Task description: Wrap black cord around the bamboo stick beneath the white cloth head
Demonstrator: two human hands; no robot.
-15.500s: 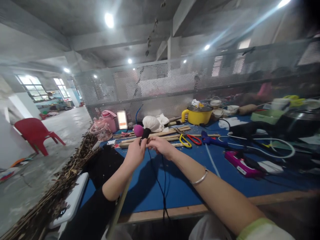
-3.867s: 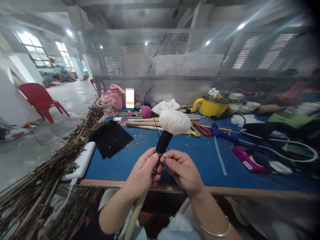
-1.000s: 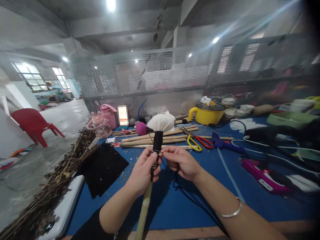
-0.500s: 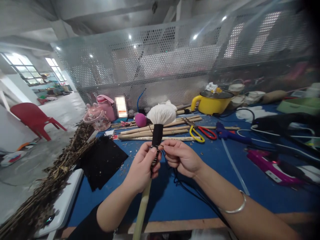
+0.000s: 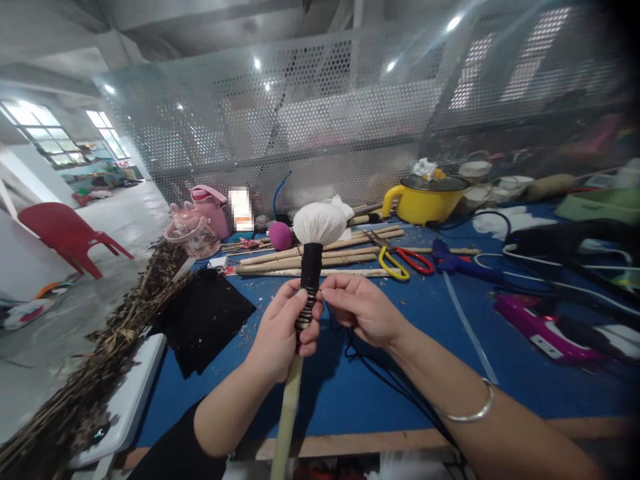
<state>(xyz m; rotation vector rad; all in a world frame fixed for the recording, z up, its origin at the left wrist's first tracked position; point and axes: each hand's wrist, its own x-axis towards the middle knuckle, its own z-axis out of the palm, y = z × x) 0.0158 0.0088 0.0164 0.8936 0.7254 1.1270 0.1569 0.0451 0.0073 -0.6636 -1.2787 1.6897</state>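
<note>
My left hand [image 5: 280, 333] is closed around a pale wooden stick [image 5: 287, 413], which it holds upright at a slight tilt over the table. On top of the stick sits a rounded white cloth bundle [image 5: 320, 223], gathered at its neck. Black cord wrapping [image 5: 311, 265] covers the stick densely below the bundle; lower down, pale gaps show between the turns. Just right of the wrapping, my right hand [image 5: 367, 310] pinches the black cord between thumb and forefinger. From there loose cord [image 5: 383, 379] trails down across the blue table toward the front edge.
Several wooden sticks [image 5: 345, 257] lie behind my hands, with red-and-yellow-handled scissors [image 5: 397, 267] and a blue glue gun [image 5: 457, 263] to their right. A yellow pot [image 5: 430, 203] stands farther back. Black cloth [image 5: 205, 320] and dried stems [image 5: 125, 327] are at left, a magenta power strip [image 5: 533, 323] at right.
The stick has shifted slightly left and turned a little, showing more of the spaced cord turns. My right hand has moved slightly left and up, still pinching the cord.
</note>
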